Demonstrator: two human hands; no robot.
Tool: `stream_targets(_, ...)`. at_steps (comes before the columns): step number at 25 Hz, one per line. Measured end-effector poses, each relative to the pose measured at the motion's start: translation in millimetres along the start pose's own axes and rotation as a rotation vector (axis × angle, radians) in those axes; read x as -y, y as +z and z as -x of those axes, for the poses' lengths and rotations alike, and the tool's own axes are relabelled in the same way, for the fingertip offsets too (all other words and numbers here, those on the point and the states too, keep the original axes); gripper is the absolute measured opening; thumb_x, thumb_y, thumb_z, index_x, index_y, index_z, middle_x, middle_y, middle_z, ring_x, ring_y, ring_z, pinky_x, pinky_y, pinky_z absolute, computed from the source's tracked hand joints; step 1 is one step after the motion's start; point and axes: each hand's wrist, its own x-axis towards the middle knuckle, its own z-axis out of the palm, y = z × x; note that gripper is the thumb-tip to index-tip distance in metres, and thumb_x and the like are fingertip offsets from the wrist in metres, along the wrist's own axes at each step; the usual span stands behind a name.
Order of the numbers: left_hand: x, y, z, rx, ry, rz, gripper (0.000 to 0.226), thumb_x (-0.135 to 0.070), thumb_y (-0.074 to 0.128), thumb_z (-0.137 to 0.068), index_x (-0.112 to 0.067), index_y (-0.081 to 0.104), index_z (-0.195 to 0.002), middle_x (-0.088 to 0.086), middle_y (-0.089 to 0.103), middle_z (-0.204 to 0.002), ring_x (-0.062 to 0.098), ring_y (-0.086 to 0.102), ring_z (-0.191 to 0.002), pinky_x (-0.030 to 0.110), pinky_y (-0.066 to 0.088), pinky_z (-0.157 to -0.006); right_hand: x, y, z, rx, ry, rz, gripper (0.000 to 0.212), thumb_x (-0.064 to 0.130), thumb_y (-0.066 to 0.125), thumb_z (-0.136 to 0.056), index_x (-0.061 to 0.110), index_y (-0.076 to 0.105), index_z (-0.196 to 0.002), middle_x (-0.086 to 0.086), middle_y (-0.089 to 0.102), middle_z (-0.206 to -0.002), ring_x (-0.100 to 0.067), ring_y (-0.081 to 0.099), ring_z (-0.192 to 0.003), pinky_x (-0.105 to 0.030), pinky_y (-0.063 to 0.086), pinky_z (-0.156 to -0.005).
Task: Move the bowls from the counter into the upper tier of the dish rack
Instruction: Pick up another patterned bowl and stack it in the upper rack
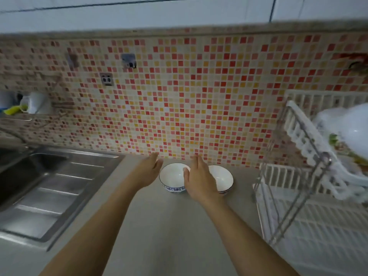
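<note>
Two white bowls stand side by side on the grey counter near the mosaic wall. The left bowl [172, 177] has a blue pattern on its outside; the right bowl [223, 177] is partly hidden behind my right hand. My left hand [148, 172] is open just left of the left bowl, fingers extended, holding nothing. My right hand [199, 180] hovers open between and over the two bowls, its thumb at the left bowl's rim. The dish rack [310, 176] stands at the right; its upper tier [302, 134] carries white dishes [350, 130].
A steel sink [39, 188] with a ribbed draining board fills the left. Bottles and a yellow sponge [12, 110] sit on a shelf at the far left. The rack's lower tier [326, 232] is white slats. Wall hooks [129, 60] are fixed to the tiles.
</note>
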Motion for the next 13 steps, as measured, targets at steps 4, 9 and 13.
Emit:
stream_targets(4,42.7,61.3,-37.9,0.073,-0.151,0.074,0.060,-0.037,0.029,-0.100,0.001,0.020,-0.146,0.019,0.028,-0.153,0.033,0.030,-0.140,0.040,0.024,-0.114,-8.0,95.8,-28.1,0.034,0.309,-0.040,0.055,0.038,0.038,-0.097,0.003,0.032,-0.139,-0.014,0.041,-0.142,-0.028,0.044,-0.126,-0.037,0.042,-0.098)
stream_targets(9,69.0,111.4,-79.0,0.123,-0.273,0.162,0.058,-0.037,0.031,-0.099,0.004,0.028,-0.140,0.024,0.043,-0.142,0.038,0.042,-0.130,0.039,0.034,-0.105,-24.5,161.2,-55.1,-0.010,0.633,-0.396,0.047,0.043,0.041,-0.094,0.004,0.054,-0.118,-0.014,0.063,-0.117,-0.032,0.061,-0.106,-0.031,0.046,-0.080)
stream_targets(13,82.9,139.1,-114.2,0.142,-0.354,0.263,0.055,-0.039,0.034,-0.098,0.005,0.037,-0.131,0.029,0.052,-0.129,0.043,0.052,-0.118,0.045,0.045,-0.098,-35.5,187.1,-78.6,-0.110,0.703,-0.428,0.052,0.047,0.039,-0.093,0.004,0.050,-0.120,-0.018,0.064,-0.114,-0.036,0.062,-0.101,-0.037,0.049,-0.083)
